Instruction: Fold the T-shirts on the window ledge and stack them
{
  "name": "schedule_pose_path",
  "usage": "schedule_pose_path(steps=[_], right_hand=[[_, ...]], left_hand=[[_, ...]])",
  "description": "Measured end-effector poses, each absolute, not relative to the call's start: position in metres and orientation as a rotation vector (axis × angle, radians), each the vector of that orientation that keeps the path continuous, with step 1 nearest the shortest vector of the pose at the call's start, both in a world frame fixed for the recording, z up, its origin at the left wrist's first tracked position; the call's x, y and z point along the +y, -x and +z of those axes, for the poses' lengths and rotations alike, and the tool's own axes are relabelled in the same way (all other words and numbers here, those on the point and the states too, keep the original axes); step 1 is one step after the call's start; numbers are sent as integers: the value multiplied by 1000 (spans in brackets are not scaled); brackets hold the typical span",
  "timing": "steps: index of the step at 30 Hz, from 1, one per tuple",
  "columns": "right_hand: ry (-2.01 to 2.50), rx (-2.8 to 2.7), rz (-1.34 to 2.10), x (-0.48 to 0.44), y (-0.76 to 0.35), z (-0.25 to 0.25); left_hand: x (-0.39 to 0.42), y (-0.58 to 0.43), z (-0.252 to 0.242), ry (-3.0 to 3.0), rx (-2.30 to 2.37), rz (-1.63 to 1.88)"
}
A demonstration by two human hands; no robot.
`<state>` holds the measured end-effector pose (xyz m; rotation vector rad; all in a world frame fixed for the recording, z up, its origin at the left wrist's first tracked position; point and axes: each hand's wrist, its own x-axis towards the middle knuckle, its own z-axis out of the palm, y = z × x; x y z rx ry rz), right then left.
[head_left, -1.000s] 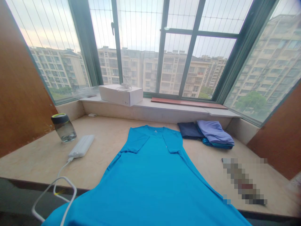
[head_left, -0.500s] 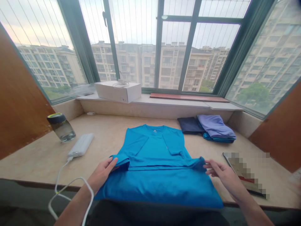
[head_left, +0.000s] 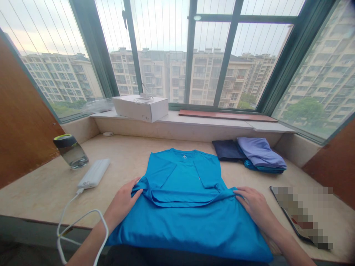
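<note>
A bright blue T-shirt (head_left: 184,173) lies on the stone window ledge (head_left: 130,155), collar toward the window, sleeves folded in. Its lower part is folded up across the middle. My left hand (head_left: 123,201) pinches the left end of that folded edge, thumb on top. My right hand (head_left: 253,205) rests on the right end of the fold, fingers curled onto the cloth. The shirt's near end hangs over the ledge's front edge.
A stack of folded clothes (head_left: 256,157), purple on top and dark navy beside, sits at the back right. At left stand a water bottle (head_left: 70,150) and a white power bank (head_left: 93,173) with a cable (head_left: 80,221). A white box (head_left: 140,108) rests on the sill. A blurred flat item (head_left: 302,214) lies right.
One second ago the shirt lay stretched out and no hands showed. Both hands came in, lifted the hem and folded it up; now they have drawn inward a little, pressing the fold.
</note>
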<state>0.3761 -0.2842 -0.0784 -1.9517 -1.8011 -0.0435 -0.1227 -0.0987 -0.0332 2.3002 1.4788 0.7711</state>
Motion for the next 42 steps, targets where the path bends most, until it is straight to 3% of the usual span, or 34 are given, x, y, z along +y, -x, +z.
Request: schedule_pose_path(steps=[6,14,23,31,37,42], right_hand=[[1843,-1585,125,-288,-372,-79],[1693,-1345,171,-223,-399,-35],[1721,-1507,51,-94,-414,-24],[1714,-1636,-62,-72,-397,-20],[1733,-1739,-45,-89,-381,-12],[1711,-1876,51,-137,-369,-20]], left_hand=[[-95,114,-10,-2114,1564,865],[-24,102,19,-1815,1776,1097],[74,62,-5,-2124,1998,673],[109,51,-10,-2213,2002,696],[100,39,-9,-2333,1939,607],[24,47,1,-2592,1560,469]])
